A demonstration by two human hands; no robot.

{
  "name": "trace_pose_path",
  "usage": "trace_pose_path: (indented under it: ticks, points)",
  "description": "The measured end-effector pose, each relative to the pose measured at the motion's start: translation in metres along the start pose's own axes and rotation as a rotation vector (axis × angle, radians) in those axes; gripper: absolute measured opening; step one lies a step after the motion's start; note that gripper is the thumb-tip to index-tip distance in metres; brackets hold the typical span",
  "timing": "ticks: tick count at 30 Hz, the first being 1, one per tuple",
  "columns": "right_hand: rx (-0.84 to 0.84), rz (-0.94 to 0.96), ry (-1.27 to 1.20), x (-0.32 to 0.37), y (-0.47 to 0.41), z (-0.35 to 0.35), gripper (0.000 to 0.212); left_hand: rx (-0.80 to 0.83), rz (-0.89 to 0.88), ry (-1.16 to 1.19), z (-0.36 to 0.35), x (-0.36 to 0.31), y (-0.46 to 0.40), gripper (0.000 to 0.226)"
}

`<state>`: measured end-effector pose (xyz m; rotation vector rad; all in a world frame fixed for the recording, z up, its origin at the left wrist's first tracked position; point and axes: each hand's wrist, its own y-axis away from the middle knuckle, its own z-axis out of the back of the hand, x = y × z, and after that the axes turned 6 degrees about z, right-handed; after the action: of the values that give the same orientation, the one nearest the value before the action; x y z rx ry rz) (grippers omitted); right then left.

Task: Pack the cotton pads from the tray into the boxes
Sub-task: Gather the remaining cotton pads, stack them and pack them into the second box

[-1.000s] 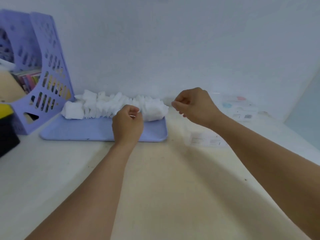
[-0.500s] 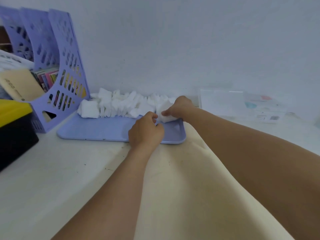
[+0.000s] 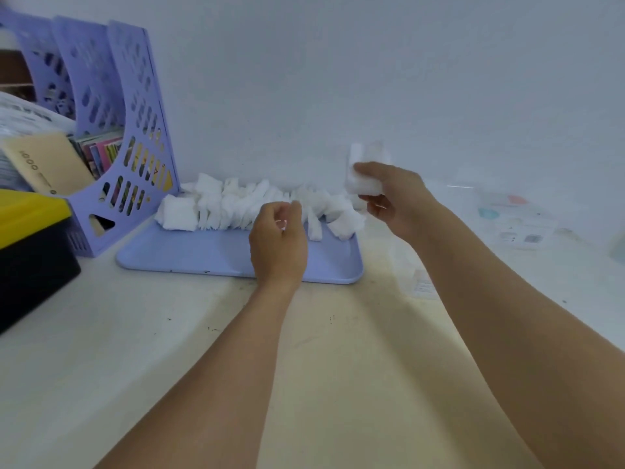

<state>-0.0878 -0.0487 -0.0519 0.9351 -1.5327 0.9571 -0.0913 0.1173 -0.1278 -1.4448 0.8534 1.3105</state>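
The right hand (image 3: pixel 395 201) pinches a soft, light stack of white cotton pads (image 3: pixel 363 179) by its flat faces, while the left hand (image 3: pixel 279 238) hovers loosely curled and holding nothing over the lilac plastic tray (image 3: pixel 209 253)

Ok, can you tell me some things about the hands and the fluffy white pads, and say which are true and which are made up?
1. The right hand holds a stack of cotton pads lifted above the tray. True.
2. The tray is red. False: it is light purple.
3. Many cotton pads lie along the tray's far side. True.
4. The left hand holds a big stack of pads. False: no stack shows in it.
5. The file rack stands right of the tray. False: it stands left.
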Motion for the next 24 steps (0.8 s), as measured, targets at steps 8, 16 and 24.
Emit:
trace_pose_path:
  ticks: [8, 16, 24]
  points:
    - [0.415, 0.104, 0.55, -0.008, 0.046, -0.031, 0.032, 0.455, 0.463, 0.598, 0.003, -0.026, -0.001, 0.039]
    - [0.144, 0.162, 1.16, -0.012, -0.021, -0.017, 0.05, 0.312, 0.702, 0.889, 0.023, -0.018, -0.011, 0.035]
    - [0.17, 0.013, 1.373, -0.046, -0.055, -0.021, 0.033, 0.543, 0.824, 1.036, 0.028, -0.014, -0.012, 0.067]
